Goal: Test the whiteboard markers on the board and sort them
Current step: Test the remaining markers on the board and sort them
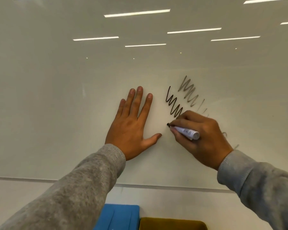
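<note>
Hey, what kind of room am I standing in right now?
Probably an office or meeting room. A large glossy whiteboard fills the wall, long ceiling strip lights reflect in it, and blue and mustard upholstered seats sit below.

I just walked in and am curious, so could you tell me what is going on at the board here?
A person is testing a marker on the whiteboard. The right hand grips it, tip at the board beside a dark zigzag. A fainter grey scribble lies to its upper right. The left hand rests flat on the board.
</note>
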The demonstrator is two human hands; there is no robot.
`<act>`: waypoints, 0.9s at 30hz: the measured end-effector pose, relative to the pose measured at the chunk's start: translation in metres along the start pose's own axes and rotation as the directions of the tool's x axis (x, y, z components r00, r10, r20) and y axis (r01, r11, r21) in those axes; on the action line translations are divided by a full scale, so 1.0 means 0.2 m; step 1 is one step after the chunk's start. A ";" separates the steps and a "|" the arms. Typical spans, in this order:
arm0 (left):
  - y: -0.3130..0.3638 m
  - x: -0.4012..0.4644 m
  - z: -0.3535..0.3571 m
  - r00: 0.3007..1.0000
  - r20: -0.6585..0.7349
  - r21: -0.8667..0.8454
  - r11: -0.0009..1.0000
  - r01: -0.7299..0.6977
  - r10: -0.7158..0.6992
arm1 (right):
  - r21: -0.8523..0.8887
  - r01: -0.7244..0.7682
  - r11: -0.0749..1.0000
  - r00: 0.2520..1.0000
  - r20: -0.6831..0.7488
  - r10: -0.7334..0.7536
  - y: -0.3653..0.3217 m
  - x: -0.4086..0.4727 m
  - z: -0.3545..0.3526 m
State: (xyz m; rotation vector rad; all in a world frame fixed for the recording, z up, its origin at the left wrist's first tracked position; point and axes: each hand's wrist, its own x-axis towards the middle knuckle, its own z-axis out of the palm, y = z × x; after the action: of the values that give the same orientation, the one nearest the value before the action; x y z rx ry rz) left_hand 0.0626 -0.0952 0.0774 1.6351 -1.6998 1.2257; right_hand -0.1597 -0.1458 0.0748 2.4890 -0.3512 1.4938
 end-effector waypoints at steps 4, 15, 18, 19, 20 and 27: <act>0.01 -0.01 0.00 1.000 0.003 0.002 1.000 0.008 -0.008 | -0.037 0.073 0.997 0.993 0.095 -0.069 -0.01 -0.06 0.00; 0.12 -0.16 0.09 0.998 0.030 0.005 0.999 0.046 -0.046 | -0.029 -0.036 0.999 0.997 -0.062 0.034 0.05 -0.13 -0.01; 0.12 -0.17 0.10 0.999 0.032 -0.002 0.999 0.043 -0.043 | -0.072 0.097 0.993 0.982 0.172 -0.084 0.01 -0.23 0.05; 0.12 -0.17 0.10 0.998 0.033 0.002 0.999 0.046 -0.046 | -0.065 0.116 0.991 0.975 0.197 -0.101 0.01 -0.25 0.05; 0.12 -0.17 0.11 0.998 0.032 0.005 0.999 0.049 -0.049 | -0.057 0.086 0.995 0.984 0.164 -0.076 0.03 -0.25 0.03; 0.13 -0.17 0.12 0.998 0.039 0.011 0.998 0.058 -0.058 | -0.036 0.070 0.997 0.978 0.200 -0.062 0.02 -0.29 0.03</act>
State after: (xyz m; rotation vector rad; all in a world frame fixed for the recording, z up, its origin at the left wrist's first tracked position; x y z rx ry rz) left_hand 0.0488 -0.1000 0.0301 1.7131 -1.6606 1.1835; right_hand -0.1827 -0.1466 0.0220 2.5950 -0.3264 1.2030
